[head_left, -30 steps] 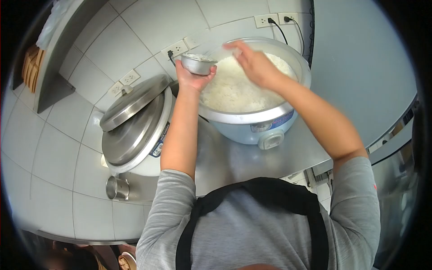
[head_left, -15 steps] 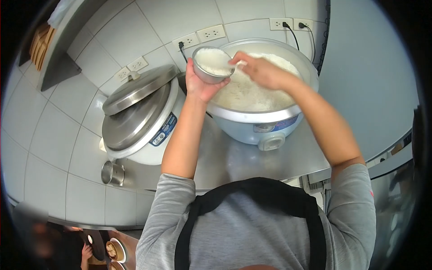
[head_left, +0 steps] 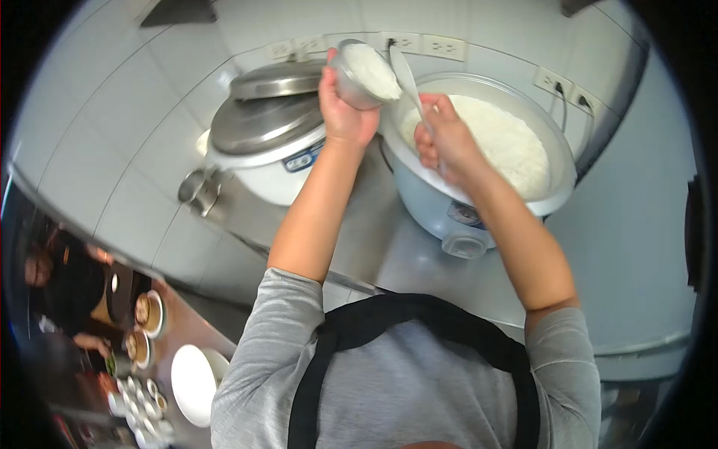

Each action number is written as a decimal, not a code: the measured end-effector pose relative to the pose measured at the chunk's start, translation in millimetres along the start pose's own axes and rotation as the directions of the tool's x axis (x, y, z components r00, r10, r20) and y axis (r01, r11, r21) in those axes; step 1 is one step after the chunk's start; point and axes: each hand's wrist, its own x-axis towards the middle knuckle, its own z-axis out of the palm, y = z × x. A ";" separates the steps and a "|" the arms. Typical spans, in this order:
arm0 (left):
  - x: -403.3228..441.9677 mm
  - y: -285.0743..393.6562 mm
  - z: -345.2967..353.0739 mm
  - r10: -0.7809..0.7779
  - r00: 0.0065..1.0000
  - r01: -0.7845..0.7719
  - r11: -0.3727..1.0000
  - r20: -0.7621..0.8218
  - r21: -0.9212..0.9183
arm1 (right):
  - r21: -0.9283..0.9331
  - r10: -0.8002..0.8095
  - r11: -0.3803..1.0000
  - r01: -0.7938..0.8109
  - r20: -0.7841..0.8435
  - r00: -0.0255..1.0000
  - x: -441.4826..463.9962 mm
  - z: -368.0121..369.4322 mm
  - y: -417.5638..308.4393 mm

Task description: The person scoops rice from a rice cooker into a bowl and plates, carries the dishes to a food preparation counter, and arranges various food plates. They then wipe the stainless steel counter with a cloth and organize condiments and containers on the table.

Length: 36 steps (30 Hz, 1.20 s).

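Note:
A small metal bowl filled with white rice (head_left: 372,72) is tilted to the right, and my left hand (head_left: 348,114) holds it from below and the side. My right hand (head_left: 447,141) grips a pale, flat paddle (head_left: 405,75), its blade pointing up just right of the bowl's rim. Under and beyond my right hand stands a large light-blue rice cooker (head_left: 422,196), uncovered, with much white rice (head_left: 508,142) inside.
Left of it is a white cooker (head_left: 265,178) with tilted metal lids (head_left: 288,81). A metal cup (head_left: 200,191) stands near the wall. At lower left are a white bowl (head_left: 196,385), steamers (head_left: 149,313), small cups and another person (head_left: 71,277).
The view has swung toward the lower left. My left hand has tilted the bowl to the right, and the paddle in my right hand now shows clearly beside it.

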 end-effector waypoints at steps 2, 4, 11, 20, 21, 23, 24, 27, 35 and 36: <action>-26.4 8.4 5.8 0.110 0.991 -0.095 0.980 -0.075 0.175 | 0.004 0.043 0.999 -0.043 0.027 0.999 -18.3 34.0 22.2; -55.7 22.9 -3.6 0.132 0.983 -0.094 0.959 -0.128 0.269 | -0.085 0.091 0.993 -0.080 0.146 0.985 -22.8 42.1 33.9; -171.4 94.0 -61.9 0.176 0.921 -0.111 0.974 -0.347 0.200 | -0.420 -0.027 0.869 0.260 0.486 0.874 -10.3 87.3 107.5; -379.1 210.5 -88.0 0.342 0.592 -0.294 0.935 -0.730 0.199 | -0.389 0.385 0.919 -0.063 0.851 0.356 -7.2 251.0 132.2; -415.7 229.9 -91.4 0.380 0.610 -0.335 0.919 -0.696 0.209 | -0.361 0.349 0.932 -0.039 0.865 0.360 0.9 269.7 131.8; -463.8 270.9 -67.1 0.517 0.341 -0.322 0.849 -0.785 0.419 | -0.292 0.264 0.956 0.009 0.877 0.400 26.4 306.0 125.8; -490.4 292.4 -55.8 0.546 0.195 -0.275 0.828 -0.815 0.489 | -0.300 0.238 0.950 0.092 0.881 0.408 38.3 323.5 121.3; -557.7 346.8 -47.7 0.731 0.244 0.417 0.513 -0.637 0.750 | -0.365 0.182 0.863 0.349 0.869 0.459 76.4 377.3 116.0; -573.1 355.8 -72.8 0.695 -0.095 0.881 -0.275 -0.713 -0.385 | -0.620 0.035 0.027 0.784 0.784 0.619 233.6 522.5 208.6; -571.5 355.8 -72.5 0.693 -0.111 0.875 -0.272 -0.712 -0.401 | -0.630 0.066 -0.012 0.776 0.774 0.629 247.1 534.3 216.7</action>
